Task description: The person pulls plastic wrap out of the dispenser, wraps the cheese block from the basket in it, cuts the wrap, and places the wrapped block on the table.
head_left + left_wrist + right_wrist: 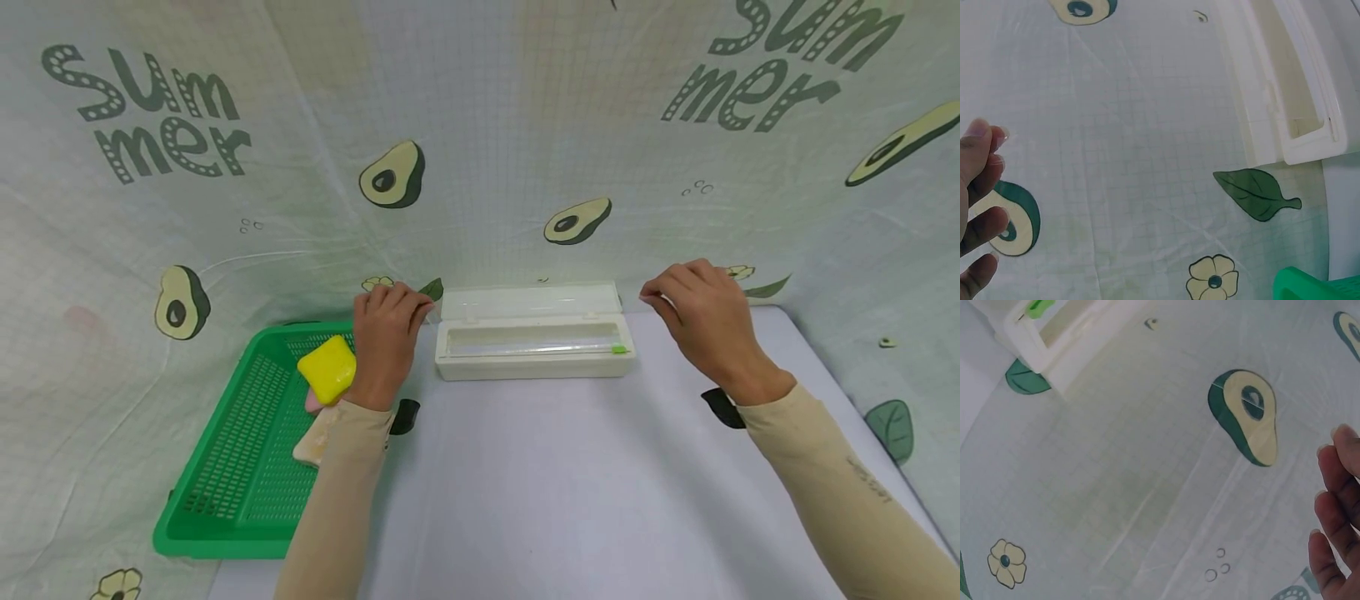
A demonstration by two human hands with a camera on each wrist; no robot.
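A white cling film dispenser [536, 367] stands at the back of the table with its lid [528, 302] raised. A bright green slide cutter [619, 349] sits at its right end. My left hand [386, 342] hovers just left of the dispenser, thumb and index finger pinched together. On the other side, my right hand [701, 325] pinches in the same way, a little away from the box. Between them the hands hold a sheet of clear plastic film [525, 304], so see-through that its edges barely show. Both fingertip pairs also appear in the wrist views.
A green plastic basket [210, 467] lies at the left, partly under my left forearm. Inside are a yellow square piece [327, 369], a pink piece [312, 402] and a pale bread-like slice [309, 446]. Behind the white table [547, 500] hangs an avocado-print cloth [480, 125].
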